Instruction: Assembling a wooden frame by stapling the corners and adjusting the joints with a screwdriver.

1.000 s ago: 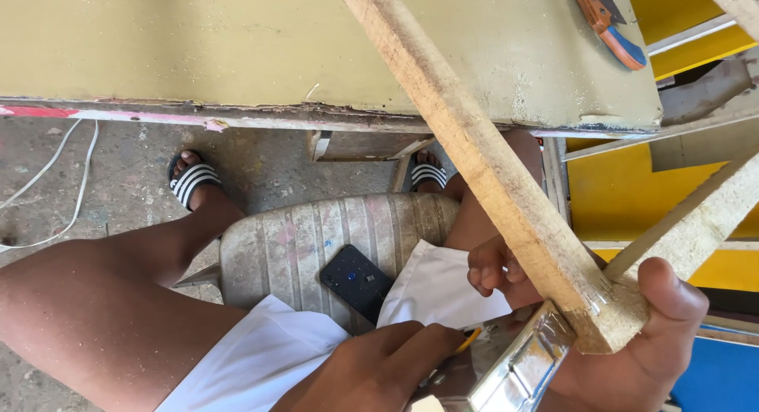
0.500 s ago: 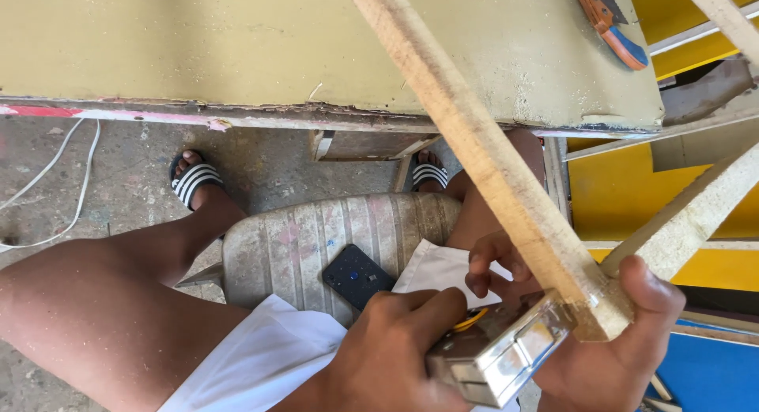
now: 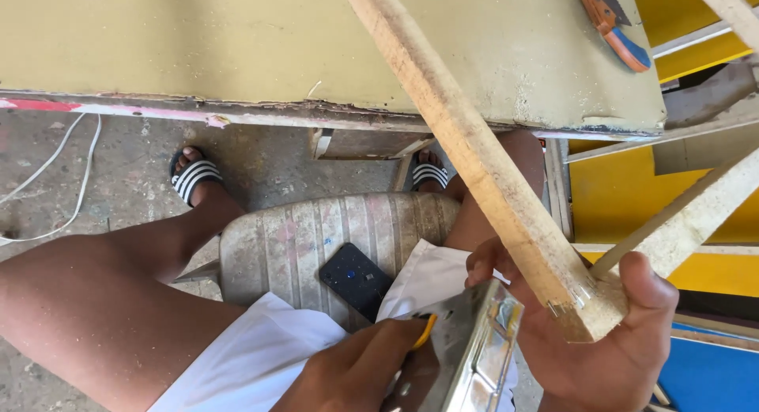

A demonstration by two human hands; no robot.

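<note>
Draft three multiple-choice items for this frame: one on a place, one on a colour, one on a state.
1. Where does the small dark rectangular phone lie?
A. on the worn striped seat cushion between the legs
B. on the olive tabletop
C. on the concrete floor

2. What colour are the shorts?
A. black
B. white
C. yellow

3. What is the right hand doing?
A. resting open on a knee
B. holding the phone
C. gripping the corner joint of the pale wooden frame

Answers: 1 A, the phone sits on the cushion by the thigh; 2 B, the cloth over both thighs is white; 3 C, fingers and thumb wrap the joint, while the left hand holds the shiny metal tool beside it.
</note>
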